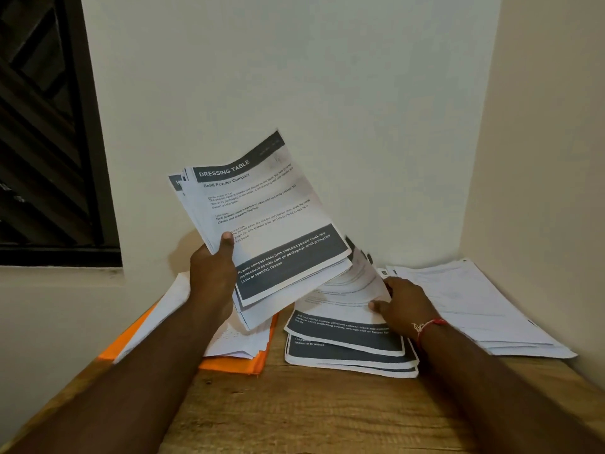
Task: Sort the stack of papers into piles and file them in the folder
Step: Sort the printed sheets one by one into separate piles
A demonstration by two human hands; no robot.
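Gripping the stack of papers (265,221) in the left hand (212,267), thumb across the front sheet, fingers behind. Held tilted up off the bench (311,411), in front of the back wall (327,93). Front sheet headed "DRESSING TABLE", "Refill Powder Compact".

Pinching one curled sheet (353,283) by its right edge with the right hand (404,304), thumb on top, fingers behind. Lower end of that sheet down on the middle pile (347,335). Red thread (429,326) round that wrist.

On the bench, left to right:
- orange folder (229,363) lying flat, loose white papers (235,339) on top, partly hidden by the left forearm crossing over it
- middle pile just beside the folder, face up, dark footer bands showing, edges fanned unevenly
- right pile (474,306) in the corner, pale side up, print too faint to read, close against the side wall; touching it or not, cannot tell

In the way: lower corner of the held stack hiding the far ends of the folder papers and of the middle pile. Right hand and wrist covering the gap between middle and right piles. Walls closing off the bench at back and right. Dark-grilled window (42,142) up left, well apart from the papers.
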